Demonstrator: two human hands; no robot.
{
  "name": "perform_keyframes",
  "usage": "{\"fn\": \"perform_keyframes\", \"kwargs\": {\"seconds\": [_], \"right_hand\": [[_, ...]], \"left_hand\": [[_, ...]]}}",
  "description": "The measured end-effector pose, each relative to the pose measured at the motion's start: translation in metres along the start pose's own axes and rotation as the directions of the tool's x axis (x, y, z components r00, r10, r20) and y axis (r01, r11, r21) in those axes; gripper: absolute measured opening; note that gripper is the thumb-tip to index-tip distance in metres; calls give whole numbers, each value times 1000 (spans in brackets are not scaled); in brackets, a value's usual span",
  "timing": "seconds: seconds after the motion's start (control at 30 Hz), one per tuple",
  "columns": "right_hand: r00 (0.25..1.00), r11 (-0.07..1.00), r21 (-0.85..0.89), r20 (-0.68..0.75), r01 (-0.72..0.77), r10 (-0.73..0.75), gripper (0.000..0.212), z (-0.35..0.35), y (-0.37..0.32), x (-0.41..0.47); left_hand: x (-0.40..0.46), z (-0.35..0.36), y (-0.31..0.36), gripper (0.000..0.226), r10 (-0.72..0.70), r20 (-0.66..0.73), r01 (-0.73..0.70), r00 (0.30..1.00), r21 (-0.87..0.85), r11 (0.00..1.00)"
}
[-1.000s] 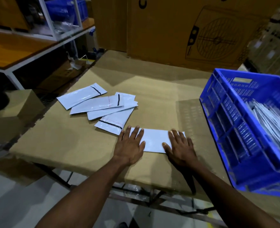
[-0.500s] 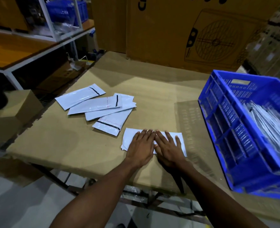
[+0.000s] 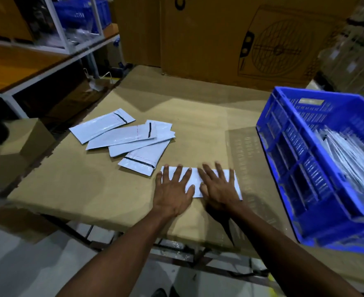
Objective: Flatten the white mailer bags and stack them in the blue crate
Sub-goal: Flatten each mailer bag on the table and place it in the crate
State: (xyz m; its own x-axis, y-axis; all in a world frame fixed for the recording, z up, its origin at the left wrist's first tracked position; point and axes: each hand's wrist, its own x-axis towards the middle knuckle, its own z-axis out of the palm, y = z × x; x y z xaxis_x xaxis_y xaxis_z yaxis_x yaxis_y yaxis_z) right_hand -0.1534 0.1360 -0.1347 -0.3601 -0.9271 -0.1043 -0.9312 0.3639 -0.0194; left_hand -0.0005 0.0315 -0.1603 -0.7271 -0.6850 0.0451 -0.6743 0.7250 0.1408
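A white mailer (image 3: 196,181) lies flat near the desk's (image 3: 198,116) front edge, pressed under both palms. The left hand (image 3: 173,189) covers its left end and the right hand (image 3: 218,186) its right half, each grip spread, fingers straight. Four more mailers (image 3: 123,136) fan out just behind-left. The crate (image 3: 305,179) at the desk's right edge holds stacked mailers (image 3: 348,155).
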Motion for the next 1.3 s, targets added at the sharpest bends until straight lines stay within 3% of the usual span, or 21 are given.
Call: {"fn": "perform_keyframes", "kwargs": {"seconds": [0.13, 0.27, 0.4, 0.5, 0.57, 0.7, 0.83, 0.9, 0.97, 1.03, 1.13, 1.23, 1.3], "right_hand": [[999, 999, 32, 18, 40, -40, 57, 8, 3, -1], [996, 997, 25, 56, -73, 71, 69, 17, 40, -4], [990, 995, 84, 133, -59, 48, 75, 9, 42, -2], [976, 969, 122, -53, 215, -210, 79, 4, 37, -15], [943, 932, 187, -178, 312, -280, 59, 7, 35, -24], [931, 936, 204, -289, 288, -223, 20, 8, 33, -27], [898, 957, 67, -368, 284, -240, 20, 0, 27, -19], [890, 956, 81, -393, 283, -231, 22, -7, 26, -17], [872, 932, 108, -404, 346, -277, 17, -10, 35, -15], [843, 898, 44, -368, 437, -392, 22, -13, 42, -20], [775, 809, -138, -233, 572, -588, 53, -21, 37, -34], [737, 715, -325, -75, 619, -672, 43, -18, 29, -38], [788, 719, -396, 17, 571, -616, 43, -22, 29, -33]], "left_hand": [[-3, -2, 1, 71, -48, 4, 48, 999, -4, 999], [-11, -5, 2, 79, -82, 25, 82, 996, -13, 997], [-9, -7, 0, 70, -83, 60, 84, 995, -10, 996], [-4, -4, -4, 77, -27, 62, 27, 998, 0, 1000], [-2, -4, -8, 83, 4, 50, -3, 999, -18, 1000], [-2, -5, -7, 88, -11, 76, 13, 997, -19, 1000], [-7, -7, -2, 93, 63, -32, -62, 998, 36, 997], [-9, -5, -3, 74, 159, -115, -148, 981, 97, 984], [-9, -2, -4, 55, 168, -126, -154, 978, 119, 981], [-7, -2, -3, 55, 113, -81, -107, 990, 76, 991], [-7, -3, -2, 64, 69, -17, -69, 997, 36, 997], [-7, -4, -4, 68, 122, -37, -123, 992, -26, 992], [-8, -4, -6, 75, 210, -64, -215, 976, -88, 973]]}}
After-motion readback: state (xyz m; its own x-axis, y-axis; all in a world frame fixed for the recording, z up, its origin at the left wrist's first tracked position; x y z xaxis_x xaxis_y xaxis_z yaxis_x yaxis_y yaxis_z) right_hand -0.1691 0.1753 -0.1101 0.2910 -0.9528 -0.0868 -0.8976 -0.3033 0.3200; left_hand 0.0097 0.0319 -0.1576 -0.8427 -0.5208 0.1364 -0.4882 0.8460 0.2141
